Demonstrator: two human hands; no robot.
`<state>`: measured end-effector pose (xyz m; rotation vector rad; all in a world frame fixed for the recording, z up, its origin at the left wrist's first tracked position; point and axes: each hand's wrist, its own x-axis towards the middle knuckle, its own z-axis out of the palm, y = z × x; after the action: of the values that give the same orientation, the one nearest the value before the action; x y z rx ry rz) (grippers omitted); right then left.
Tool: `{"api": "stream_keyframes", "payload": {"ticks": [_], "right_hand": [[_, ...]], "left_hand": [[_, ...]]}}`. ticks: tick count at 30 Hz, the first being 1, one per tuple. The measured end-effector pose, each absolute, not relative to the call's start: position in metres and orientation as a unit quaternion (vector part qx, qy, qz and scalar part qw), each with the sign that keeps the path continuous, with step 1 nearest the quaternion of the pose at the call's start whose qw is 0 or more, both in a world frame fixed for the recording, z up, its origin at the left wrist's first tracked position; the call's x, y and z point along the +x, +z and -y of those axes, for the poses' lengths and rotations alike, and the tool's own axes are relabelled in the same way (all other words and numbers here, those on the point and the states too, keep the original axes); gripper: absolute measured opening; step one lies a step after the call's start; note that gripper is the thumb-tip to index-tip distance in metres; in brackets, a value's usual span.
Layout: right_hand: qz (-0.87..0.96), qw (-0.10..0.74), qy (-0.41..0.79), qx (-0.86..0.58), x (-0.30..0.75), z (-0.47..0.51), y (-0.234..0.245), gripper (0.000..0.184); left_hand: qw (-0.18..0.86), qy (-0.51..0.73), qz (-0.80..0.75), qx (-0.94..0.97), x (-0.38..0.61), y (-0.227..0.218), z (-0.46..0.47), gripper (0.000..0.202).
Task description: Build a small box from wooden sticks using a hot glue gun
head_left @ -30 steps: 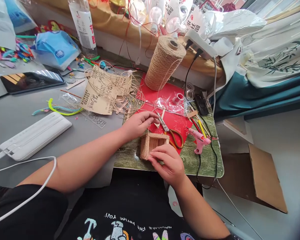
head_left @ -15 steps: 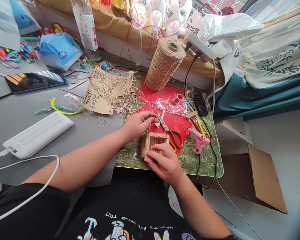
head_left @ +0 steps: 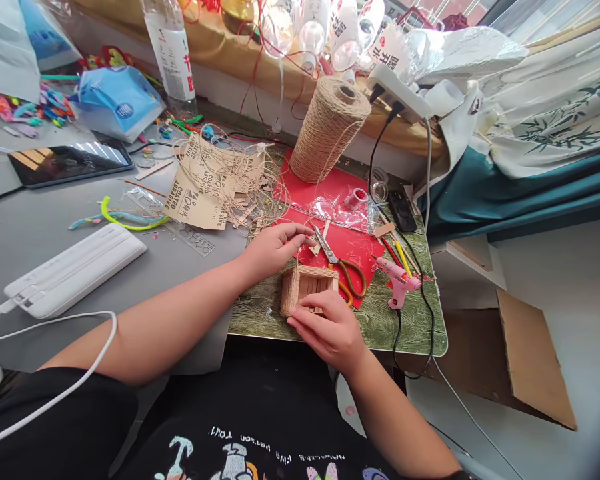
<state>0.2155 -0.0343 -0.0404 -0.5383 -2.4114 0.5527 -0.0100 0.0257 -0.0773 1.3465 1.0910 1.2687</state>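
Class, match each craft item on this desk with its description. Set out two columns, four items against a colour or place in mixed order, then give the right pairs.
Items
1. twine spool
2. glue gun
3. scissors
4. power bank

Descriptions
a. pink, at the right side of the green mat
b. white, on the grey table
c. upright, at the far edge of the red sheet
d. lying on the red sheet, just beyond the twine-wrapped box

Pairs: 1-c, 2-a, 3-d, 4-b
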Motion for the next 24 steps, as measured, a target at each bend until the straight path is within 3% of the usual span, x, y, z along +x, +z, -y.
{"api": "stream_keyframes", "payload": {"ticks": [18, 24], "right_hand": [[0.909, 0.306, 0.204, -0.199, 0.215, 0.035, -0.0427, 0.037], [0.905, 0.316, 0.206, -0.199, 0.2161, 0.0356, -0.0436, 0.027]], "left_hand": [[0.438, 0.498, -0.472, 0.581, -0.0194, -0.0743, -0.0287, 0.03], [0.441, 0.493, -0.477, 0.578, -0.0193, -0.075, -0.0287, 0.028]]}}
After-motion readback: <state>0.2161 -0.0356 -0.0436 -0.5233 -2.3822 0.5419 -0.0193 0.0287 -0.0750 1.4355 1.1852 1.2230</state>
